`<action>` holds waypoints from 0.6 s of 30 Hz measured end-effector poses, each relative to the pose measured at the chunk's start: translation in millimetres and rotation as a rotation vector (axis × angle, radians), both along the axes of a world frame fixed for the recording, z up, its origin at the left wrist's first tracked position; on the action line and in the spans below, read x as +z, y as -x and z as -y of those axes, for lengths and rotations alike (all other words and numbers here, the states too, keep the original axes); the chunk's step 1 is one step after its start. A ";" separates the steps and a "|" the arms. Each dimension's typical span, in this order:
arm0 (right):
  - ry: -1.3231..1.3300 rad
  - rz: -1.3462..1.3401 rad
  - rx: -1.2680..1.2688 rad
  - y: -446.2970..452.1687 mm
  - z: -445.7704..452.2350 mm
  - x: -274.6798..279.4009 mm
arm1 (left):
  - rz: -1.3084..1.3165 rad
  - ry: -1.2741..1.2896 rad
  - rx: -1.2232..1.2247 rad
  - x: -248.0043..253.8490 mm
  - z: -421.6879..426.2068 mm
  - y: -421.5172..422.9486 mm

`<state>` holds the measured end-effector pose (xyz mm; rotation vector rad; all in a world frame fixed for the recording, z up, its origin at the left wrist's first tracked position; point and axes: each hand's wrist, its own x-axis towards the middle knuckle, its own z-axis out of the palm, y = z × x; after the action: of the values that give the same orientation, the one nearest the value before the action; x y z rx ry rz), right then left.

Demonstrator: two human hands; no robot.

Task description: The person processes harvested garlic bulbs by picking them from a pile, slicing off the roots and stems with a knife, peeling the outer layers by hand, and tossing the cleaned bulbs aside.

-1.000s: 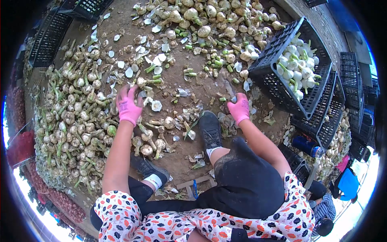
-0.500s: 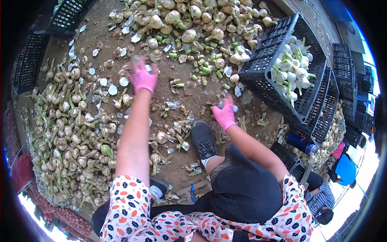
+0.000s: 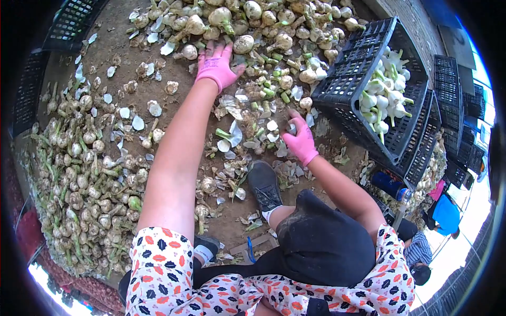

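Note:
My left hand (image 3: 216,67), in a pink glove, reaches to the lower edge of the upper garlic pile (image 3: 284,42), its fingers spread among bulbs and cut stems. My right hand (image 3: 300,138), also gloved in pink, is curled above the dirt floor near my shoe; a small part of a tool, apparently a knife, shows at its fingers. Cut green stems (image 3: 269,92) and white peelings (image 3: 235,134) lie between the two hands. A black crate (image 3: 345,79) at the right holds clean white garlic bulbs (image 3: 387,95).
A large heap of untrimmed garlic (image 3: 79,195) covers the left side. More black crates (image 3: 448,89) stand at the far right, and a blue can (image 3: 389,181) lies below the garlic crate. Other people (image 3: 447,215) sit at the lower right. My shoe (image 3: 265,184) rests at centre.
My left hand has moved up and right from the left heap to the upper pile. My right hand has shifted slightly left. White peelings and a stem now lie between the hands.

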<state>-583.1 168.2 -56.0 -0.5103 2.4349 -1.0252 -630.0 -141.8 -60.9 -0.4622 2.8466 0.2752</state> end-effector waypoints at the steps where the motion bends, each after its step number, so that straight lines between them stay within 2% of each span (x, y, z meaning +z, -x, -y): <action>1: 0.020 -0.004 -0.012 5.4 -1.4 -2.7 | -0.048 -0.131 -0.034 -4.3 -4.6 -5.8; 2: 0.043 -0.007 -0.023 9.1 0.3 -4.0 | -0.095 -0.258 -0.067 1.3 -9.1 -15.5; 3: 0.049 -0.006 -0.016 13.0 3.6 -5.7 | -0.042 -0.152 -0.250 8.0 -14.0 -28.9; 4: 0.059 0.017 -0.023 16.5 7.5 -6.5 | -0.094 -0.165 -0.374 -9.8 -21.9 -43.4; 5: 0.068 0.042 -0.032 18.4 10.7 -7.3 | -0.098 -0.197 -0.461 -5.2 -32.3 -60.6; 6: 0.072 0.046 -0.028 18.6 13.8 -8.8 | -0.259 -0.341 -0.438 -19.2 -44.7 -82.9; 8: 0.057 0.067 -0.050 16.2 21.1 -12.8 | -0.115 -0.425 -0.553 -15.4 -69.3 -121.1; 9: 0.051 0.098 -0.041 14.8 22.5 -13.9 | -0.157 -0.457 -0.574 -6.3 -81.1 -145.2; 14: 0.005 0.082 0.016 7.8 28.1 -10.8 | -0.146 -0.646 -0.239 50.2 -131.4 -241.9; 16: 0.079 0.174 -0.040 7.3 28.5 -12.4 | -0.133 -0.629 -0.334 55.6 -135.1 -283.8; 17: 0.036 0.094 0.030 9.7 27.7 -18.9 | -0.080 -0.650 -0.412 58.9 -129.9 -302.7; 18: 0.032 0.111 0.009 7.9 24.3 -25.2 | -0.073 -0.632 -0.377 58.5 -126.1 -321.7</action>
<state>-591.0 143.9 -81.2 -0.4615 2.3204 -1.0616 -308.2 -15.7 -2.4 0.2107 2.6321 1.0719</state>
